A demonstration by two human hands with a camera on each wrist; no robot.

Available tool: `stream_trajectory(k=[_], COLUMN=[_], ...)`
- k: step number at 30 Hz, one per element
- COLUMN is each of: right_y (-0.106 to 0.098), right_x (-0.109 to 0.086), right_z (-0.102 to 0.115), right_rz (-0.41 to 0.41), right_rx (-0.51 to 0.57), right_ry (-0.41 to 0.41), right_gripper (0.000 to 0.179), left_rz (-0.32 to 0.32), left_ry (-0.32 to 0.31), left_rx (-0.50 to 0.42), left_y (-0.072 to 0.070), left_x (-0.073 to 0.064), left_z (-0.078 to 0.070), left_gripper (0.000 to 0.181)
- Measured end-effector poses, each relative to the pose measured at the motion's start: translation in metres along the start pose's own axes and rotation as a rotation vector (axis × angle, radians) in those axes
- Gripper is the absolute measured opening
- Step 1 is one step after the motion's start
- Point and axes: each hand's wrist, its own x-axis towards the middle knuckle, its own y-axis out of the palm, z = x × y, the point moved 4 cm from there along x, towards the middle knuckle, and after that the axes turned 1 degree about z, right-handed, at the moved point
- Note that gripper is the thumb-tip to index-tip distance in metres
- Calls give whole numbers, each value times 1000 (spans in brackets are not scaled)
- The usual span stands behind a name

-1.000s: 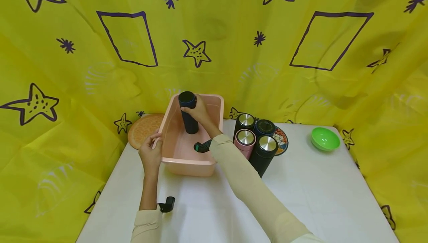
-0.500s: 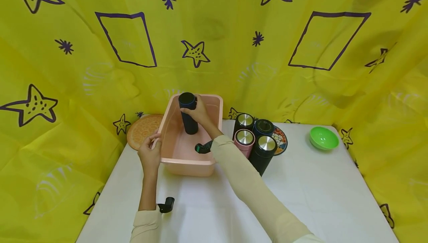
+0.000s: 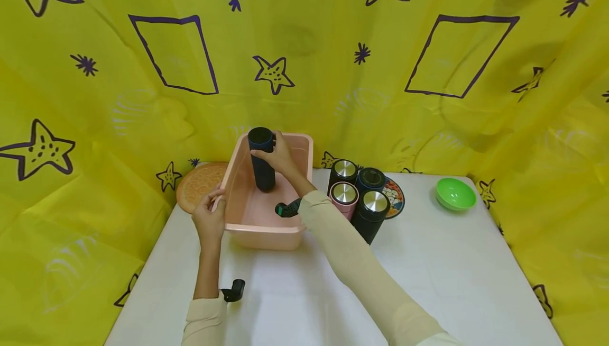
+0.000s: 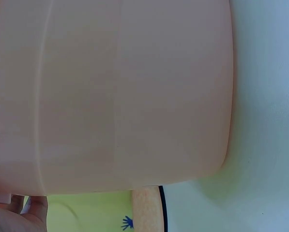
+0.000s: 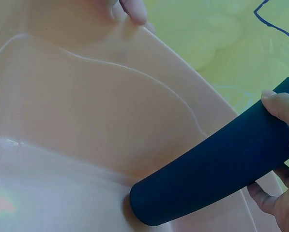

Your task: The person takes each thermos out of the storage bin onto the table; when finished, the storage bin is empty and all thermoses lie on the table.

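A pale pink plastic basin [image 3: 268,238] stands on the white table near the yellow backdrop. My left hand [image 3: 210,216] grips its left rim; in the left wrist view the basin's outer wall fills most of the picture, with some fingers [image 4: 35,209] at the lower left corner. My right hand [image 3: 282,156] holds a dark blue vacuum flask [image 3: 263,169] by its upper part, thumb on the near side and fingers round the far side. The flask is inside the basin, nearly upright, its lower end at or just over the basin floor; contact is unclear.
Right of the basin, several flasks stand bunched together, among them a pink one [image 3: 344,198] and a black one [image 3: 370,218]. A patterned round plate [image 3: 396,198] lies partly behind them. Farther right sits a green bowl [image 3: 455,194]. A round pizza-like mat [image 3: 197,182] lies left of the basin.
The flask and my right hand have shifted very slightly left and up within the basin. My left hand keeps its hold on the rim. The whole head view has drifted a little.
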Motion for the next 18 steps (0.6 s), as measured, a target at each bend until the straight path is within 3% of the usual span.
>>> stream_trajectory(k=[9, 18], right_y=[-5, -13], right_x=[-5, -12], right_z=[4, 19], right_rz=[-1, 56], right_rx=[22, 56], right_ry=[-3, -72], right_gripper=[79, 78], left_rz=[-9, -10], left_ry=[17, 22], left_rx=[12, 1], left_y=[2, -1], left_x=[-1, -1], left_z=[1, -2], left_gripper=[16, 17])
